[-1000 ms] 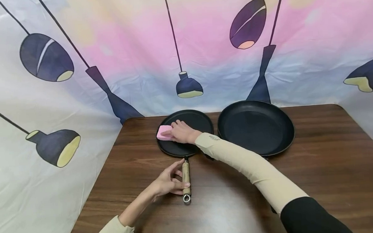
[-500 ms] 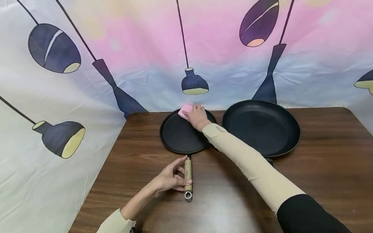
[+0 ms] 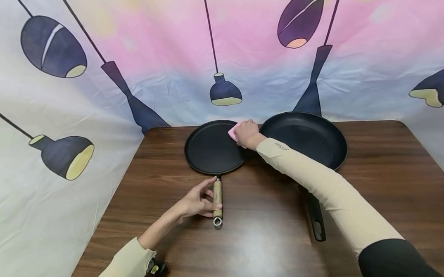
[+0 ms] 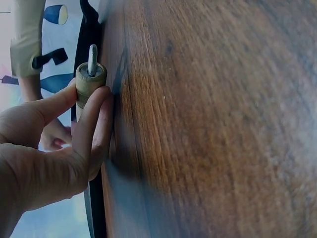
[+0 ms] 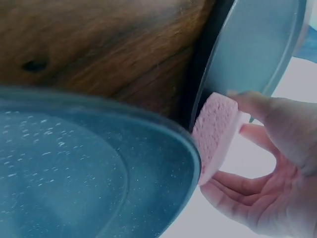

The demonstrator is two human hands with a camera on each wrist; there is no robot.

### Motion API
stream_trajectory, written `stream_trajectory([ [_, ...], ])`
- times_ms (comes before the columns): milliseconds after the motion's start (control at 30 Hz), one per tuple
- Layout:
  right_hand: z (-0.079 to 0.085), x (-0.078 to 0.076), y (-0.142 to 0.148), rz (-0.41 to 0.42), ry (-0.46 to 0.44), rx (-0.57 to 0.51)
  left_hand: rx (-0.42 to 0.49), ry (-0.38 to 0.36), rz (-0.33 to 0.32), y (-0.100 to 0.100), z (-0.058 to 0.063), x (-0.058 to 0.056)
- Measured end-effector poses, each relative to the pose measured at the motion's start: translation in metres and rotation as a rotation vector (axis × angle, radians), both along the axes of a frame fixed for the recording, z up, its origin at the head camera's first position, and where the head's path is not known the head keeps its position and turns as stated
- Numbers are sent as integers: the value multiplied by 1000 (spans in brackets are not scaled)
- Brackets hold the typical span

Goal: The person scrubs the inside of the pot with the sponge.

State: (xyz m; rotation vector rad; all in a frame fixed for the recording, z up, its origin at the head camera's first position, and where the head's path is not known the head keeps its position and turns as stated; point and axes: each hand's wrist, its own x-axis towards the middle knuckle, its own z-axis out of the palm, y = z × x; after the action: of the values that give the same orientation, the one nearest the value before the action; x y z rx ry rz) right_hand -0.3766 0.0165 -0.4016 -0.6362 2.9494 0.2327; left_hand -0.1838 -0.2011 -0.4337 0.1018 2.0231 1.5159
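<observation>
A flat black pan with a low rim lies at the back of the table, its wooden handle pointing toward me. My left hand grips that handle from the left, thumb and fingers on either side; the left wrist view shows the handle's end and metal hanging loop between them. At the flat pan's right rim, my right hand pinches a pink sponge. In the right wrist view the sponge stands on edge between the two pans, thumb on one side and fingers on the other.
To the right sits a larger, deeper black frying pan, its black handle partly under my right sleeve. Small droplets dot its inside in the right wrist view. A printed cloth hangs behind the wooden table.
The right hand has carried the sponge from the flat pan's left side, over its far edge, to its right rim. The left hand keeps its grip on the handle.
</observation>
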Motion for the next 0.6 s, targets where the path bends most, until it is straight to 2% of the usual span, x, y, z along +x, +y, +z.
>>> stream_trajectory([
  [167,7,17,7,67,-47,-30,6,-5,-2,1,1,0],
  [333,10,41,7,121,-69,-109,16,0,2,2,1,0],
  [467,5,60,0,167,-85,-176,27,-7,12,3,0,-1],
  [600,-1,78,-13,244,-52,-238,40,-16,20,4,0,-1],
])
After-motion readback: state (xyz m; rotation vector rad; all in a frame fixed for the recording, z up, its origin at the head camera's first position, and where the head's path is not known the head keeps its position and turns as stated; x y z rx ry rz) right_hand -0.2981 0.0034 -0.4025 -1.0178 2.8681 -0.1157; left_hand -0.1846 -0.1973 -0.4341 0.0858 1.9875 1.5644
